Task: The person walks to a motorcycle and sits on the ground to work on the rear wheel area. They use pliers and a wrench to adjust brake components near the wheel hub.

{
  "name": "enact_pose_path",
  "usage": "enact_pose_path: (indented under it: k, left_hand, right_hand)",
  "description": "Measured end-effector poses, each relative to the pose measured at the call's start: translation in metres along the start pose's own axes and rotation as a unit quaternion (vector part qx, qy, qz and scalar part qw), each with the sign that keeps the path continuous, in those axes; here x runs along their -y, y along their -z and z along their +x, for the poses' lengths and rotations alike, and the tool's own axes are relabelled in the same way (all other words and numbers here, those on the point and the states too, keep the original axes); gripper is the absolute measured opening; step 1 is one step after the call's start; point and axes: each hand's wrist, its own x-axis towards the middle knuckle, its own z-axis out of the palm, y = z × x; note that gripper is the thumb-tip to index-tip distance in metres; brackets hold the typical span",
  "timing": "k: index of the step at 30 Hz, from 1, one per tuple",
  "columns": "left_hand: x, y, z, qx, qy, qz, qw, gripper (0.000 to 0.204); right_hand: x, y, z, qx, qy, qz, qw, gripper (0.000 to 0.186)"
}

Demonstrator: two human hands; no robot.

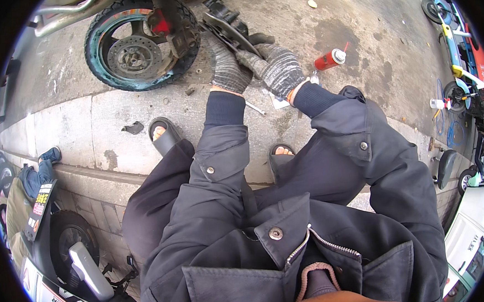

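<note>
A dark, greasy, disc-shaped metal part (229,31) with a bracket-like piece on it is held up between my two hands, both in grey knit gloves. My left hand (229,68) is closed on its near left side. From the right, my right hand (277,66) grips the near edge, its fingers curled at the rim. Just left of the hands stands a vehicle wheel (96,54) with a blue-stained rim and a drilled brake disc (131,58). A red fitting (160,24) sits beside the wheel's dark strut.
Right of my hands is a red spray can (328,61) with a thin red straw. A metal wrench (256,108) and white paper (279,100) lie below them. Black scrap (133,127) is on the pavement. A scooter (83,271) stands lower left, near another person's leg (44,168). Bicycles (458,66) stand far right.
</note>
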Motion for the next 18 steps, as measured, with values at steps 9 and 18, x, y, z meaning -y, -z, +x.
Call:
enact_pose_path:
  k: [9, 18]
  left_hand:
    - [0.02, 0.001, 0.014, -0.072, -0.143, 0.016, 0.987, 0.056]
    - [0.029, 0.001, 0.017, -0.05, -0.034, -0.057, 0.997, 0.065]
  right_hand:
    - [-0.012, 0.0, -0.013, -0.085, 0.092, -0.039, 0.991, 0.029]
    - [0.021, 0.079, -0.028, -0.132, 0.13, 0.043, 0.982, 0.028]
